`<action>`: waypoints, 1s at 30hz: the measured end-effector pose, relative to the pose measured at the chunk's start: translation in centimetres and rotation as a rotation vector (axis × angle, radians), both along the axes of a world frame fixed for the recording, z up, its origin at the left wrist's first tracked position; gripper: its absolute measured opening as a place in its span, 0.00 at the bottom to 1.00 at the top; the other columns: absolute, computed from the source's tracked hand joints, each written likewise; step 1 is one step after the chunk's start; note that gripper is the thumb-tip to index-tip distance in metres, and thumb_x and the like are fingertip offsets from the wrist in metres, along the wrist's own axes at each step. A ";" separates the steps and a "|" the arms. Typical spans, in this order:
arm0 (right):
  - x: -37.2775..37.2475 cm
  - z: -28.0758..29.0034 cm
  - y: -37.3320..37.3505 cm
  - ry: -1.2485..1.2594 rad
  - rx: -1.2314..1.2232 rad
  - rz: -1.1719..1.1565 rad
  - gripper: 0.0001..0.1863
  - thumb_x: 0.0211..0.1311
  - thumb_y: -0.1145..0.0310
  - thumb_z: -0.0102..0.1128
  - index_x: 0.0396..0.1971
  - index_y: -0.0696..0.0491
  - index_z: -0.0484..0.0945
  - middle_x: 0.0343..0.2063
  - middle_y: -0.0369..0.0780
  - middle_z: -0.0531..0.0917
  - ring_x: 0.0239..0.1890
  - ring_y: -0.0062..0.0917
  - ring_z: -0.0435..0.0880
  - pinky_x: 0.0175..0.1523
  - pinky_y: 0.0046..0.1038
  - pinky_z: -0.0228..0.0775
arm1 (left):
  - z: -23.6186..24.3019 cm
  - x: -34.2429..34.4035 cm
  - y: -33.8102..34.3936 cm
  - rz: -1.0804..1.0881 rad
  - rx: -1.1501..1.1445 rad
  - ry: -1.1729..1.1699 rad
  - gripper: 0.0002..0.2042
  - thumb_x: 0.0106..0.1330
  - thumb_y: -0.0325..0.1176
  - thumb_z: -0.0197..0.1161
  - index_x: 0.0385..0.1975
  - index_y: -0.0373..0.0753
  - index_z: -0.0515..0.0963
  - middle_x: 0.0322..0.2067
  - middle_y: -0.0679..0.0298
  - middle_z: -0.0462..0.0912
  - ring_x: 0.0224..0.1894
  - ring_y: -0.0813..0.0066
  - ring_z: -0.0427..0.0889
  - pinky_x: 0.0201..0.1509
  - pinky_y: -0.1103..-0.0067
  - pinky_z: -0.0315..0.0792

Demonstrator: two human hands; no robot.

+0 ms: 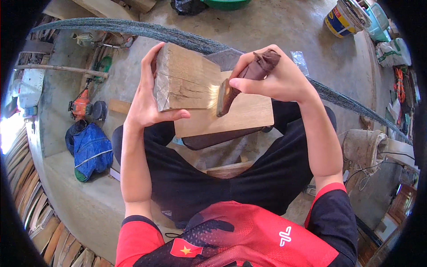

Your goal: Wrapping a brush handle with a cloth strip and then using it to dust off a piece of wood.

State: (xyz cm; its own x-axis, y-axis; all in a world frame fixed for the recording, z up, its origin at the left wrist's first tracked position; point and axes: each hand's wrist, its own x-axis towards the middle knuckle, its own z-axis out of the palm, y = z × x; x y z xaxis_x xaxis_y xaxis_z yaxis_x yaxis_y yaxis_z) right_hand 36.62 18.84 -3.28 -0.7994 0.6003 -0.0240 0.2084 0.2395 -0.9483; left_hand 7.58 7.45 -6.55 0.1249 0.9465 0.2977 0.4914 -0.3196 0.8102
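- Right hand (287, 78) closed on a brush (225, 98), thumb along its wooden body; brown wrapping (258, 67) covers the handle, which slants up to the right.
- Pale bristles point left, meeting the right-hand part of a wooden block (189, 75); exact contact line hard to make out.
- Left hand (144, 100) clamped around the block's left end, thumb on the near edge, fingers round the far side.
- Block held tilted above the lap, between the two hands; dark cracks run along its grain.
- Below: pale flat board (251, 111), rounded corner showing, over a dark support (218, 139) between the knees.
- Blue-grey netting (147, 29) stretched in an arc beyond the hands.
- Left side: orange machine (81, 107), blue bag (94, 144) nearer the person, stacked wood strips (22, 178) at the rim.
- Far right: yellow-and-blue bucket (340, 23) on the concrete floor (284, 26).
- Top edge: green basin (227, 3), partly cut off.
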 end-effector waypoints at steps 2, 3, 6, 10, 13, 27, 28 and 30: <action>-0.3 -0.1 -0.2 0.026 0.015 -0.013 0.10 0.58 0.63 0.75 0.32 0.55 0.89 0.19 0.29 0.83 0.24 0.10 0.75 0.31 0.18 0.65 | -0.2 -0.4 -0.1 0.004 -0.018 -0.015 0.73 0.26 0.50 0.91 0.76 0.37 0.48 0.69 0.52 0.61 0.72 0.56 0.63 0.77 0.64 0.56; -0.5 -0.1 -0.3 0.048 0.033 -0.024 0.10 0.59 0.62 0.75 0.32 0.54 0.89 0.21 0.29 0.84 0.25 0.10 0.76 0.32 0.18 0.66 | -0.4 -0.6 -0.2 -0.001 -0.003 -0.005 0.75 0.23 0.53 0.91 0.76 0.37 0.48 0.69 0.52 0.61 0.73 0.56 0.63 0.77 0.64 0.56; -1.7 0.6 -1.3 0.237 -0.005 -0.129 0.11 0.59 0.61 0.75 0.34 0.54 0.90 0.24 0.31 0.86 0.28 0.09 0.79 0.37 0.18 0.72 | -0.5 -0.8 -0.4 -0.001 0.013 0.030 0.78 0.19 0.56 0.91 0.76 0.37 0.49 0.69 0.52 0.61 0.73 0.56 0.62 0.77 0.63 0.56; -2.9 1.1 -2.0 0.391 -0.078 -0.192 0.14 0.61 0.64 0.75 0.40 0.57 0.88 0.32 0.33 0.89 0.36 0.10 0.83 0.45 0.17 0.76 | -0.3 -0.7 -0.5 0.006 0.037 0.089 0.78 0.18 0.57 0.91 0.76 0.36 0.49 0.70 0.51 0.62 0.74 0.55 0.61 0.77 0.63 0.56; -4.1 0.5 -2.5 0.650 -0.103 -0.186 0.14 0.61 0.65 0.75 0.42 0.58 0.88 0.33 0.33 0.89 0.37 0.10 0.83 0.45 0.16 0.76 | -1.7 -2.0 -1.1 0.023 0.004 0.205 0.76 0.19 0.56 0.91 0.75 0.35 0.51 0.70 0.50 0.62 0.74 0.54 0.61 0.77 0.63 0.56; -2.9 -2.9 0.8 -0.150 0.295 0.014 0.14 0.62 0.60 0.71 0.27 0.55 0.87 0.17 0.32 0.80 0.25 0.15 0.78 0.32 0.21 0.66 | -1.0 -2.3 -1.6 0.040 -0.038 0.049 0.67 0.36 0.44 0.88 0.77 0.37 0.48 0.71 0.49 0.61 0.75 0.55 0.59 0.79 0.64 0.54; -3.1 -2.3 0.5 -0.009 0.256 -0.072 0.16 0.62 0.58 0.72 0.26 0.57 0.87 0.17 0.33 0.80 0.24 0.13 0.76 0.30 0.22 0.66 | -0.9 -2.3 -1.8 0.031 -0.050 0.036 0.66 0.37 0.43 0.88 0.77 0.38 0.47 0.72 0.49 0.61 0.76 0.55 0.59 0.79 0.64 0.54; -3.4 -1.7 1.1 0.208 0.379 -0.131 0.15 0.62 0.58 0.74 0.32 0.58 0.88 0.24 0.33 0.84 0.26 0.11 0.77 0.32 0.22 0.69 | -0.6 -2.6 -1.9 0.039 -0.075 0.051 0.66 0.38 0.43 0.87 0.77 0.39 0.47 0.71 0.48 0.62 0.75 0.55 0.60 0.78 0.64 0.54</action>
State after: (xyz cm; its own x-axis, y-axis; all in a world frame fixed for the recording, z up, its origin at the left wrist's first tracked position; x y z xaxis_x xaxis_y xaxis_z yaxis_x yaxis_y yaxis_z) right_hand 33.26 19.95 -4.99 -0.6810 0.6318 0.3702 0.0745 0.5626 -0.8233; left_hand 5.02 5.53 -7.20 0.1002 0.9703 0.2200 0.5432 -0.2387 0.8050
